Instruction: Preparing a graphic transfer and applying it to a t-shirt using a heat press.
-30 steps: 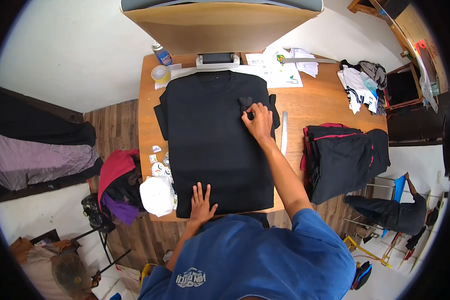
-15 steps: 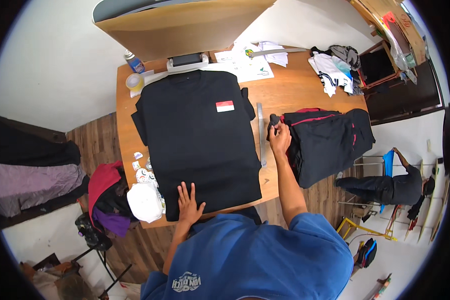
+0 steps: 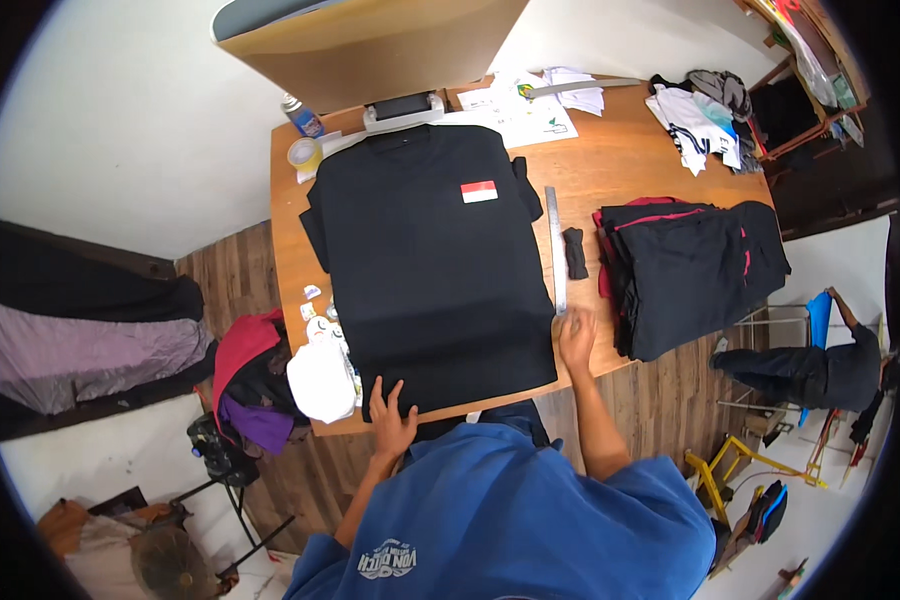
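Note:
A black T-shirt (image 3: 440, 270) lies spread face up, with a small red-and-white patch (image 3: 478, 192) on its chest. Over its lower left hem rests my left hand (image 3: 394, 425), fingers spread and touching the cloth. My right hand (image 3: 577, 342) is beside the shirt's lower right side, at the near end of a metal ruler (image 3: 555, 245). Its fingers are curled and slightly blurred; what they hold, if anything, cannot be made out. A small dark cloth roll (image 3: 576, 253) lies between the ruler and a stack of folded black and red garments (image 3: 690, 275).
The wooden table (image 3: 510, 400) also bears a white bundle (image 3: 322, 382), a tape roll (image 3: 305, 154), a spray can (image 3: 302, 116), papers (image 3: 530, 122) and crumpled clothes (image 3: 705, 125). A large tan-faced plate (image 3: 370, 60) tilts above the far edge. Another person (image 3: 820, 365) stands at the right.
My right hand has let go of the dark cloth roll and drawn nearer, to the ruler's near end. The roll now lies on the table. My left hand still rests at the shirt's hem.

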{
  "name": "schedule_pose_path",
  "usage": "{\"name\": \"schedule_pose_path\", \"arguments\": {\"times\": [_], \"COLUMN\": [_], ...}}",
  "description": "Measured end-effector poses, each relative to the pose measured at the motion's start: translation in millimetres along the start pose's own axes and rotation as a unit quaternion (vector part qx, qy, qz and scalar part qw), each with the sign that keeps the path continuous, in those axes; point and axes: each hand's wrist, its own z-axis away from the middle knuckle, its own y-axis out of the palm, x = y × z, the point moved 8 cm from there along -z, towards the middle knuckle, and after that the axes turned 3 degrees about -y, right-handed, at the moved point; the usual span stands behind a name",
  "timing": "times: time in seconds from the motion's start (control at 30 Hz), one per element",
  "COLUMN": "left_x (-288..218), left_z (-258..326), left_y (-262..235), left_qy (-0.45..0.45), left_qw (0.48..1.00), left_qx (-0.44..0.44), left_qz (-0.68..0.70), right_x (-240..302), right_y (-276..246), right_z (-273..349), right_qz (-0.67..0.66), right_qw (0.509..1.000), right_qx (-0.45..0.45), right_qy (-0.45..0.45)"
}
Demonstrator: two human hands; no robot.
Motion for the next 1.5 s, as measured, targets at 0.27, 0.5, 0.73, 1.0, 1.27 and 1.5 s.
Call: {"name": "schedule_pose_path", "arguments": {"times": [0.27,0.5,0.73,1.0,1.27,1.5], "left_x": [27.5,33.2,69.7,75.0,42.1,-11.0], "left_z": [8.7,-16.0,-38.3,-68.5,-54.2,-94.4], "left_y": [17.6,9.9,-4.5,-33.5,-117.3,-191.4], "left_qy": [-0.061,-0.143,-0.131,-0.073,-0.157,-0.117], "left_qw": [0.994,0.978,0.983,0.974,0.939,0.785], "left_qx": [-0.068,-0.108,-0.109,-0.047,-0.071,-0.152], "left_qz": [-0.068,0.108,-0.074,0.211,0.299,0.589], "right_x": [-4.2,-18.3,-24.2,-22.0,68.1,104.3], "right_y": [16.4,41.0,63.8,59.3,-13.2,-32.5], "right_z": [88.6,77.2,84.4,49.5,-15.0,-75.3], "right_qz": [0.003,-0.03,-0.254,-0.316,-0.536,-0.649], "right_qw": [0.999,0.988,0.945,0.938,0.825,0.728], "right_qx": [0.052,0.134,0.141,0.07,0.068,0.116], "right_qy": [0.002,0.065,0.152,0.122,0.168,0.189]}}
